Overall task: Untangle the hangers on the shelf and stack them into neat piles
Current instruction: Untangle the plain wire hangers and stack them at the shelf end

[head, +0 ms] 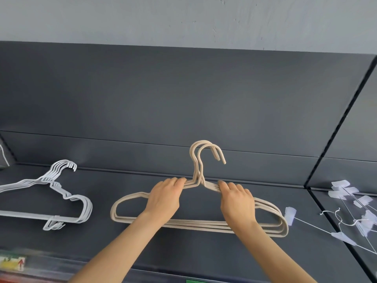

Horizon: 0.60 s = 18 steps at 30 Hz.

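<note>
Grips beige hangers [204, 225] with left hand [163, 199] and right hand [237, 201], fingers curled over both shoulders; holds them low over the shelf [204, 254]. Leaves white hangers [86, 209] stacked well to the left.

Beige hangers [195, 225] centre frame; white hangers [61, 213] left; clear clip hangers [350, 219] right; dark grey shelf [183, 252]; pale grey wall [183, 19].

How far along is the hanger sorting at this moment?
Done: the white hangers lie in a neat pile on the left. In hand: the left hand and right hand grip the beige hangers beside their hooks, nearly lined up. Left: the clip hangers on the right are a loose jumble.
</note>
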Each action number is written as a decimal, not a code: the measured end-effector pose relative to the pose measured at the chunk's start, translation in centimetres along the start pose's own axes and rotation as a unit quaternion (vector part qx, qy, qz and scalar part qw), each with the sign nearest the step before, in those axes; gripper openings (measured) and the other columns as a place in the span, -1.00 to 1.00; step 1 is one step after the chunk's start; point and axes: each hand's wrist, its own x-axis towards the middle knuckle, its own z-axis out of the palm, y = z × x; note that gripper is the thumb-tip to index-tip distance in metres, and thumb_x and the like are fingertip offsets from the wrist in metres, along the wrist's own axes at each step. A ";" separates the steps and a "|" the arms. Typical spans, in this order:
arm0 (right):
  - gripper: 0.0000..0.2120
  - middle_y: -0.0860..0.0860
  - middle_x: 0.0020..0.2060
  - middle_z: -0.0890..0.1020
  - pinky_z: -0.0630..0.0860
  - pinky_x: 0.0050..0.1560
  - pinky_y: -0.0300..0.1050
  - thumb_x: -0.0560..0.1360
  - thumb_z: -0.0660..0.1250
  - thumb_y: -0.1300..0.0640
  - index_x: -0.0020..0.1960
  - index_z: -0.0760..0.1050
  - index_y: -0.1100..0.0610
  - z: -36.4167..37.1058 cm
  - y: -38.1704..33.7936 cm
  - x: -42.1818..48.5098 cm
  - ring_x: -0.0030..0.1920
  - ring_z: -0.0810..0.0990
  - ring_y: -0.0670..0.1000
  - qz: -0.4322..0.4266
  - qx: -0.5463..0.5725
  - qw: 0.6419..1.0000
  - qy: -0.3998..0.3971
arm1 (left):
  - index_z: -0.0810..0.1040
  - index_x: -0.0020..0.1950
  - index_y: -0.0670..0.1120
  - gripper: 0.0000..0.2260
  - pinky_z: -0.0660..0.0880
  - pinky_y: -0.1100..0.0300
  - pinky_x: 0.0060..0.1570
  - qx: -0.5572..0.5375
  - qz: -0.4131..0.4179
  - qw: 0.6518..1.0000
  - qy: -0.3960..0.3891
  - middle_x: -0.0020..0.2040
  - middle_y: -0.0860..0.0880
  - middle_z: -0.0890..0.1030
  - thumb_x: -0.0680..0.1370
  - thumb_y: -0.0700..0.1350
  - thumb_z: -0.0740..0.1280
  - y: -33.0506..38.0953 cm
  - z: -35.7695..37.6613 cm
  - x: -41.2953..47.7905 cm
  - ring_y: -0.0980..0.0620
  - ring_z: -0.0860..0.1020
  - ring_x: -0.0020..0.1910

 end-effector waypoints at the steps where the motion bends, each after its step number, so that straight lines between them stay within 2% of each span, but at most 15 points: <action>1: -0.68 0.01 -0.59 0.48 0.23 -0.50 -0.17 0.03 0.49 0.43 -0.29 0.57 0.16 0.1 0.2 0.1 -0.58 0.39 0.07 0.008 0.004 1.000 -0.007 | 0.32 0.38 -0.04 -0.58 0.42 0.15 0.07 -0.005 0.001 1.000 0.003 0.17 0.01 0.55 0.54 -0.29 0.19 0.1 -0.1 0.1 0.00 0.51 0.09; 6: -0.77 0.11 -0.36 0.58 0.30 -0.30 -0.05 0.30 0.28 0.43 -0.11 0.55 0.21 0.7 1.3 0.4 -0.32 0.51 0.20 0.039 0.042 0.998 -0.036 | 0.30 0.42 -0.02 -0.55 0.41 0.14 0.06 -0.019 0.023 0.999 0.027 0.19 0.01 0.56 0.54 -0.27 0.19 0.0 0.1 0.4 -0.02 0.52 0.11; 11: -0.75 0.10 -0.33 0.61 0.42 -0.26 -0.03 0.32 0.31 0.41 -0.04 0.57 0.22 0.8 1.0 -0.1 -0.30 0.54 0.20 0.028 0.051 0.997 -0.049 | 0.33 0.40 -0.01 -0.54 0.41 0.13 0.08 -0.021 0.014 0.999 0.028 0.18 0.01 0.56 0.52 -0.30 0.22 -0.3 0.7 -0.1 -0.01 0.50 0.11; 14: -0.72 0.06 -0.15 0.60 0.31 -0.12 -0.07 0.44 0.17 0.35 0.10 0.48 0.16 1.2 1.3 0.1 -0.13 0.52 0.15 0.014 0.050 0.996 -0.077 | 0.29 0.42 0.00 -0.52 0.40 0.13 0.09 -0.027 0.019 0.999 0.022 0.20 0.02 0.53 0.53 -0.29 0.22 -0.3 0.5 0.0 -0.01 0.48 0.14; 18: -0.67 0.04 -0.10 0.56 0.19 -0.15 -0.15 0.44 0.13 0.36 0.15 0.44 0.14 1.3 1.9 0.2 -0.09 0.47 0.11 0.006 0.057 0.995 -0.081 | 0.26 0.43 -0.01 -0.50 0.42 0.12 0.10 -0.021 -0.002 1.000 0.007 0.22 0.00 0.52 0.52 -0.31 0.21 -1.4 0.3 -0.3 -0.04 0.49 0.13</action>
